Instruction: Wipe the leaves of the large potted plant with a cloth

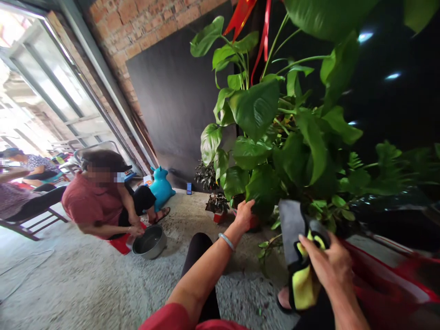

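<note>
My left hand [244, 215], with a pale bangle on the wrist, reaches to the lower part of a large potted plant. Its fingers are closed at the edge of a broad green leaf [264, 190]; the fingertips are partly hidden. Bunched in my right hand [332, 263] is a grey and yellow cloth with black edging [304, 286], which hangs down in front of the lower stems. More big glossy leaves [256, 110] rise above both hands, with red ribbons [240, 18] among them.
To the left a person [92, 201] sits on a red stool, holding a grey metal pot [149, 240]. Behind are a blue animal-shaped toy [161, 185], a phone [189, 188] and a dark panel [182, 96]. A small red-potted plant [218, 215] stands near my left hand.
</note>
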`<state>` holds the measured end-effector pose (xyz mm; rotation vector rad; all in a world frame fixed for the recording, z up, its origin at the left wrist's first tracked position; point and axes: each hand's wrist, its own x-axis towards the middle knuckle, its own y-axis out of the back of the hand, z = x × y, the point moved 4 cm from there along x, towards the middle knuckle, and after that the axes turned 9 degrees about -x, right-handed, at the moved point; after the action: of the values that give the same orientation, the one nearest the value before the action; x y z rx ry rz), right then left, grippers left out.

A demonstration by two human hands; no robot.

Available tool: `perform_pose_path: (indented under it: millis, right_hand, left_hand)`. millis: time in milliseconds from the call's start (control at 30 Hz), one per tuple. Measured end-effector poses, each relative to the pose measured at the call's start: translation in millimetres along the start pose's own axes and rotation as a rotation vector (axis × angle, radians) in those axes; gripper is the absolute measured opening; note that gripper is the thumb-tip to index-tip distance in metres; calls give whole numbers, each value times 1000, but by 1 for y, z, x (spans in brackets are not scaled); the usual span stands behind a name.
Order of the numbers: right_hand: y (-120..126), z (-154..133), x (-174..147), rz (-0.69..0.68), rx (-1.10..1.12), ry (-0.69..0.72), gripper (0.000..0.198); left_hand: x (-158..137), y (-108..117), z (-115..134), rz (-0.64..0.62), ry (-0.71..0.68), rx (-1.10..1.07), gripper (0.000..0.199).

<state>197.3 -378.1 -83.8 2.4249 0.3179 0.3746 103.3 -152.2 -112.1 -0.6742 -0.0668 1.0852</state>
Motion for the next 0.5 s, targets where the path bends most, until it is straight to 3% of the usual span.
perform_pose_path:
  millis: [100,167,267,333,400,433,500]
  right_hand:
    - [10,-49,23,192,64,141,60]
    - [-4,-73,41,201,78,204,64]
    - [-32,-54,43,57,16,107,65]
    - [-35,-16,24,-32,-34,-17,62]
    - [-23,14,0,-79,-37,-104,58]
    - [-13,18,-11,-85,-17,-121,56]
    - [6,-2,-22,-47,53,-77,55]
  left_hand:
    - [1,-15,-18,-63,22,20,9]
    - [0,-20,-28,-183,68,37,14]
    - [4,-1,-25,-295,118,70,31]
    - [14,30,-7,-175,96,72,48]
    - [29,68,21,127,15,38,54]
    - [36,81,37,227,-36,1,55]
    - [48,91,62,287,-94,-85,52]
